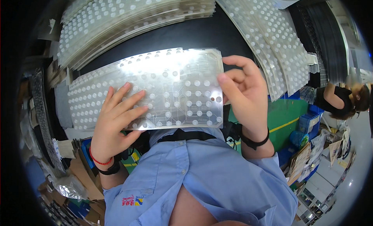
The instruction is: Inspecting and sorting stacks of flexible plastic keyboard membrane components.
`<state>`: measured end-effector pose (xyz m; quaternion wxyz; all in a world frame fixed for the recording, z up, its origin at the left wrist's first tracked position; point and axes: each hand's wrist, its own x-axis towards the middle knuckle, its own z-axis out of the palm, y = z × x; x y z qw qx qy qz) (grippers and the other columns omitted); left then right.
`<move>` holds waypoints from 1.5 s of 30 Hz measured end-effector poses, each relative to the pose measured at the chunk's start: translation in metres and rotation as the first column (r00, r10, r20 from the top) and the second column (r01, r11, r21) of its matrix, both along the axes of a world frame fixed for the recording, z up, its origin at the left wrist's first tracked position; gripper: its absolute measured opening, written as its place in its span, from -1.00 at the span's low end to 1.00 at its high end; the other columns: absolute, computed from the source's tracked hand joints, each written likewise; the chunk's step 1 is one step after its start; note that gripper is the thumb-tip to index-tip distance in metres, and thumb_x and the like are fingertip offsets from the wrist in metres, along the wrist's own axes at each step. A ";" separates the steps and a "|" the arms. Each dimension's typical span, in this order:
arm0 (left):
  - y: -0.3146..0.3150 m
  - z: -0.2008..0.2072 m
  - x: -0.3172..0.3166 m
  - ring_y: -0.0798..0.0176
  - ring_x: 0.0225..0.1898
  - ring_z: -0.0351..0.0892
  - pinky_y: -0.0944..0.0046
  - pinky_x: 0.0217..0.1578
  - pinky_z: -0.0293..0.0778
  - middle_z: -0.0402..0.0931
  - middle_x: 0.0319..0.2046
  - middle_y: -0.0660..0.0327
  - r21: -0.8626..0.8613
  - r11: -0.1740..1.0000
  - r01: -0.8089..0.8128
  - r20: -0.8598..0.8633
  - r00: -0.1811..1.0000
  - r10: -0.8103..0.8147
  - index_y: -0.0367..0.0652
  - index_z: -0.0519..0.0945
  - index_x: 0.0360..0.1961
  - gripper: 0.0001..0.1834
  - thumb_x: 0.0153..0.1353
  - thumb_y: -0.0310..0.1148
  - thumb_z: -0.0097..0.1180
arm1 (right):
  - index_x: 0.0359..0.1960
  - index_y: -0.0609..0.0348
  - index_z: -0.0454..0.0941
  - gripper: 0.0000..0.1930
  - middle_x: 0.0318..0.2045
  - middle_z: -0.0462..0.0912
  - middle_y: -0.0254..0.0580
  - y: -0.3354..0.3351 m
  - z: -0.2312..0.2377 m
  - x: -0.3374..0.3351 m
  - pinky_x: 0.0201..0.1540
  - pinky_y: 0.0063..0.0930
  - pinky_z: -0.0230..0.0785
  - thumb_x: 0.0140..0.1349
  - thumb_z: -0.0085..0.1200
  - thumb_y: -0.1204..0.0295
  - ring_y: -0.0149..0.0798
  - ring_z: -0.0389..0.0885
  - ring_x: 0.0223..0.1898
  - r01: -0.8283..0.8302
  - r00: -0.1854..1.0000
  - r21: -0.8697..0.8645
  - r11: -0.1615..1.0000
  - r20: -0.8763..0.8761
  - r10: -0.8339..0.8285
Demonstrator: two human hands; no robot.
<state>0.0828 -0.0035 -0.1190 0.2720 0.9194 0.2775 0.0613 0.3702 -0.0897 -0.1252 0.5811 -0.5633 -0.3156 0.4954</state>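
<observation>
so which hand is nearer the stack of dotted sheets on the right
Right. The right hand is just left of the stack, at the right edge of the dotted sheet; the left hand is on the sheet, much farther left.

We had our left hand [119,115] spread out and our right hand [247,91] half curled.
Our left hand lay at nine o'clock, its back toward our eyes, four fingers fanned toward one o'clock and thumb stretched lower, toward two; the left forearm [115,180] lay at half past seven. Our right hand was between two and three o'clock, index finger bent toward nine, thumb angled toward eleven, other fingers folded in; the right forearm [261,150] lay at four.
</observation>
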 end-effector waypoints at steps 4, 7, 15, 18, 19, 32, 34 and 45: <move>0.005 -0.002 -0.010 -0.10 0.35 0.21 -0.25 0.34 -0.05 0.45 0.20 0.20 0.041 0.998 -0.057 0.017 0.998 0.056 -0.04 0.62 -0.05 -0.41 -0.27 -0.50 0.34 | -0.02 0.34 0.38 -0.71 -0.46 0.58 -0.28 0.023 -0.012 -0.006 -0.41 -0.72 0.36 0.23 0.10 0.64 -0.56 0.55 -0.43 -0.065 0.996 0.014 0.998 0.068 0.064; 0.008 -0.002 -0.017 -0.11 0.34 0.22 -0.25 0.34 -0.05 0.45 0.20 0.20 0.043 0.995 -0.093 0.012 0.996 0.092 -0.05 0.62 -0.05 -0.41 -0.27 -0.49 0.34 | -0.01 0.35 0.37 -0.69 -0.48 0.56 -0.30 0.029 -0.014 -0.009 -0.39 -0.70 0.38 0.20 0.07 0.68 -0.56 0.55 -0.43 -0.064 0.996 0.005 0.998 0.055 0.064; 0.010 -0.007 -0.020 -0.12 0.35 0.21 -0.25 0.34 -0.08 0.45 0.19 0.16 0.037 0.994 -0.106 0.018 0.994 0.105 -0.07 0.61 -0.05 -0.42 -0.26 -0.44 0.35 | 0.10 0.38 0.30 -0.55 -0.39 0.58 -0.19 0.036 -0.019 -0.008 -0.36 -0.64 0.48 0.15 0.08 0.73 -0.50 0.58 -0.44 -0.082 0.996 -0.016 0.996 -0.044 0.081; 0.011 -0.009 -0.020 -0.14 0.34 0.21 -0.24 0.36 -0.12 0.46 0.18 0.12 0.035 0.994 -0.103 0.020 0.995 0.102 -0.10 0.61 -0.05 -0.42 -0.26 -0.41 0.34 | 0.10 0.38 0.29 -0.54 -0.38 0.57 -0.18 0.034 -0.023 -0.006 -0.33 -0.62 0.49 0.14 0.07 0.75 -0.47 0.59 -0.39 -0.083 0.996 0.023 0.996 -0.027 0.083; 0.011 -0.009 -0.019 -0.14 0.34 0.21 -0.24 0.35 -0.11 0.46 0.18 0.12 0.042 0.994 -0.102 0.022 0.995 0.102 -0.10 0.61 -0.06 -0.42 -0.27 -0.42 0.35 | 0.10 0.38 0.29 -0.54 -0.38 0.57 -0.18 0.033 -0.024 -0.006 -0.33 -0.62 0.49 0.14 0.07 0.75 -0.47 0.59 -0.39 -0.083 0.996 0.021 0.996 -0.027 0.084; 0.012 -0.011 -0.018 -0.15 0.33 0.22 -0.24 0.35 -0.09 0.46 0.18 0.11 0.057 0.994 -0.089 0.016 0.996 0.088 -0.11 0.62 -0.07 -0.43 -0.27 -0.40 0.34 | 0.29 0.32 0.12 -0.26 -0.10 0.46 -0.02 0.031 -0.024 -0.006 -0.29 -0.67 0.48 0.03 0.12 0.81 -0.48 0.57 -0.34 -0.042 0.999 0.073 0.996 -0.028 0.044; 0.012 -0.011 -0.018 -0.15 0.33 0.23 -0.24 0.34 -0.08 0.46 0.18 0.11 0.066 0.994 -0.087 0.016 0.996 0.087 -0.11 0.62 -0.07 -0.43 -0.26 -0.40 0.34 | 0.30 0.32 0.11 -0.24 -0.06 0.43 -0.01 0.030 -0.023 -0.006 -0.29 -0.67 0.48 0.02 0.13 0.82 -0.48 0.57 -0.34 -0.043 0.999 0.090 0.995 -0.013 0.044; 0.012 -0.011 -0.017 -0.15 0.34 0.22 -0.24 0.34 -0.08 0.45 0.19 0.10 0.075 0.994 -0.081 0.010 0.997 0.080 -0.11 0.61 -0.06 -0.44 -0.24 -0.39 0.32 | 0.30 0.37 0.08 -0.23 -0.01 0.39 0.02 0.025 -0.023 -0.006 -0.27 -0.67 0.49 0.03 0.14 0.81 -0.45 0.58 -0.31 -0.049 0.999 0.165 0.985 0.006 0.049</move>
